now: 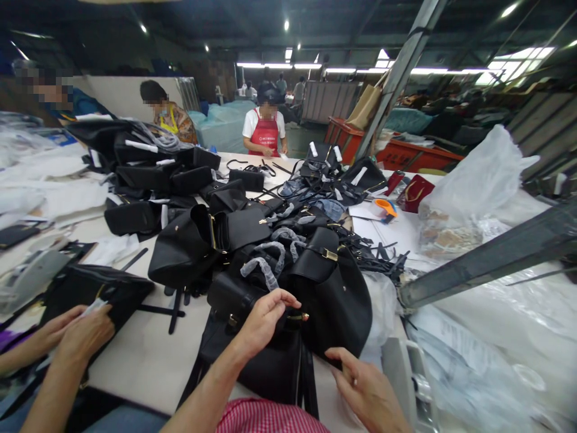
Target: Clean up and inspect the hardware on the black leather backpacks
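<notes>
A black leather-look backpack (336,300) with a gold-coloured buckle on its flap leans in front of me. Below and left of it lies another black bag (270,367), close against my body. My left hand (265,322) is over this lower bag, fingers loosely bent and apart from the thumb, by a gold zipper pull (305,316). At the backpack's bottom edge is my right hand (365,385), its thumb and forefinger bent but apart. I see nothing held in either hand. Plastic-wrapped handles (261,270) rise behind my left hand.
A co-worker's hands (85,331) work on a black bag (103,288) at left. Black bags (148,177) are piled across the table (130,361). A slanted metal post (491,252), clear plastic bags (478,186) and orange tape (386,207) are at right. Other people stand opposite.
</notes>
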`<action>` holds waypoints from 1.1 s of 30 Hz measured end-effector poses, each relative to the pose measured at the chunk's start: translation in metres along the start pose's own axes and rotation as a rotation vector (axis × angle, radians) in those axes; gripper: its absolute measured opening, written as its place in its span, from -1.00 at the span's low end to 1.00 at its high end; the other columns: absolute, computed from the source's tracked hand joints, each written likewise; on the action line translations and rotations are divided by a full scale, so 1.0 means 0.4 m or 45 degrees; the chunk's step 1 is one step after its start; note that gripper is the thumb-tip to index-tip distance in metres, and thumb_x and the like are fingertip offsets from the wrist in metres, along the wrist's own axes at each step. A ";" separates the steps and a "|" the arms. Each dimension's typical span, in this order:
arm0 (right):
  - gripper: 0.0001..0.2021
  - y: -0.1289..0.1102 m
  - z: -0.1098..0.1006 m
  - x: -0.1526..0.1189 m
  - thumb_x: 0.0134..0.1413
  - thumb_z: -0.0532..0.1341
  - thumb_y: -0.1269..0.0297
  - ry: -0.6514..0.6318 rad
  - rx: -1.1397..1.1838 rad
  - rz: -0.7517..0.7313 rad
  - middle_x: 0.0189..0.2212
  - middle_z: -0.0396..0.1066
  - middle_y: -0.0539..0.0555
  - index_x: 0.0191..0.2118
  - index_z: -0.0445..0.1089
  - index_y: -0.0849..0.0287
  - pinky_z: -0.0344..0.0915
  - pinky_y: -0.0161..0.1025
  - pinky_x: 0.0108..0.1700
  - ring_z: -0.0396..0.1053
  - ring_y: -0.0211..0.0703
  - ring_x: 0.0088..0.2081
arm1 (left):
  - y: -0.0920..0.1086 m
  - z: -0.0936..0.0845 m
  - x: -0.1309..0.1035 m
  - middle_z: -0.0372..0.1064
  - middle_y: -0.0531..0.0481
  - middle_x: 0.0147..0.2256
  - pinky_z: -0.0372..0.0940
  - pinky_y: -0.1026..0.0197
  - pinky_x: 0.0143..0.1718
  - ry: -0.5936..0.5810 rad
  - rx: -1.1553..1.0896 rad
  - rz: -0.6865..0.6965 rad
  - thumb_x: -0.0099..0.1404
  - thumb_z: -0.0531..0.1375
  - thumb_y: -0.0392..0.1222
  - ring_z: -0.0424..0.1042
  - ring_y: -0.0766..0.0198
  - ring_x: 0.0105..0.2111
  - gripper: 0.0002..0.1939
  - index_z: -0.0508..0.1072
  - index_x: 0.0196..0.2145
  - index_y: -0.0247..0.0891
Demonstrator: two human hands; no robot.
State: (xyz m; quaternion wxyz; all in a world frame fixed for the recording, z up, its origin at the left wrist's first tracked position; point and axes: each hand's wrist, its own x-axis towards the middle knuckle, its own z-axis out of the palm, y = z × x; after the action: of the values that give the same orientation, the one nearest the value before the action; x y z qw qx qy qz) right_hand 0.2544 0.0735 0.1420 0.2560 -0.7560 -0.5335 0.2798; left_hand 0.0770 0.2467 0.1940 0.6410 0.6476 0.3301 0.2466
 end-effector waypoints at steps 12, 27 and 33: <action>-0.77 -0.130 0.015 0.081 0.04 0.21 0.21 0.280 0.495 -0.006 -0.42 0.49 0.02 -0.18 0.45 0.16 0.42 -0.26 -0.30 0.46 -0.16 -0.39 | 0.012 0.033 -0.024 0.51 -0.01 -0.18 0.29 0.18 0.00 0.032 0.334 0.148 0.20 0.05 -0.43 0.46 0.23 -0.13 -0.69 0.48 -0.18 -0.21; -0.80 -0.157 0.135 0.097 0.07 0.20 0.18 -0.366 0.424 -0.239 -0.30 0.53 0.08 -0.24 0.54 0.05 0.43 -0.17 -0.21 0.49 -0.10 -0.33 | -0.259 -0.213 -0.211 0.46 -0.14 -0.23 0.31 0.01 -0.04 1.103 0.089 -0.264 0.09 0.12 -0.17 0.45 0.10 -0.17 -0.77 0.39 -0.27 -0.28; -0.57 -0.235 0.156 0.166 0.03 0.27 0.13 -0.486 0.831 -0.010 -0.24 0.54 0.13 0.05 0.44 0.05 0.45 -0.12 -0.21 0.50 -0.04 -0.22 | -0.308 -0.203 -0.202 0.52 -0.11 -0.24 0.35 0.08 -0.10 1.004 0.141 -0.327 0.07 0.12 -0.29 0.49 0.17 -0.24 -0.76 0.46 -0.26 -0.29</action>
State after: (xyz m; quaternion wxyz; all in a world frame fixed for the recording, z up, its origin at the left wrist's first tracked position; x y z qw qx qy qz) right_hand 0.1670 0.1700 0.1521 0.3805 -0.5670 -0.4572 0.5699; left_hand -0.0503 0.2361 0.0844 0.4553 0.4906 0.6409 0.3758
